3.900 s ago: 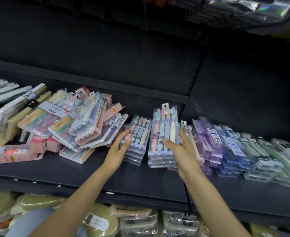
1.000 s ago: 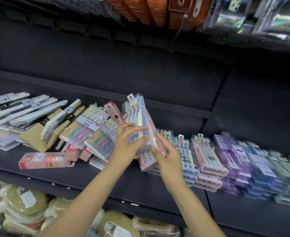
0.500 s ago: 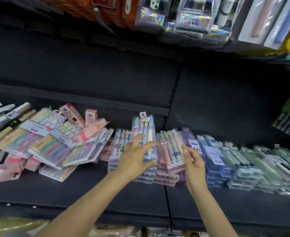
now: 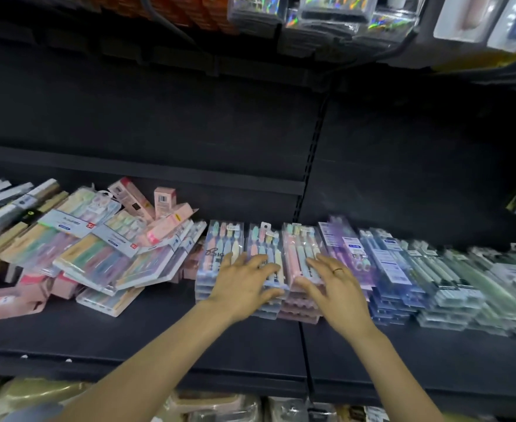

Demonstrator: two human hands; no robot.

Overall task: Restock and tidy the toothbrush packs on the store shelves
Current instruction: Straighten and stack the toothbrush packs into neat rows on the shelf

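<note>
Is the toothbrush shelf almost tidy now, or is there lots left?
About halfway. Done: the purple, blue and green packs lie in neat rows. In hand: the left hand and right hand press flat on the middle stacks. Left: the messy pile.

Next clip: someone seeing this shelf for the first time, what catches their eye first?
Two bare hands at centre, the left hand and right hand, lie spread flat on neat stacks of pastel toothbrush packs on the black shelf. To their left sprawls a jumbled heap of packs and pink boxes. To the right, purple, blue and green packs run in overlapping rows.
</note>
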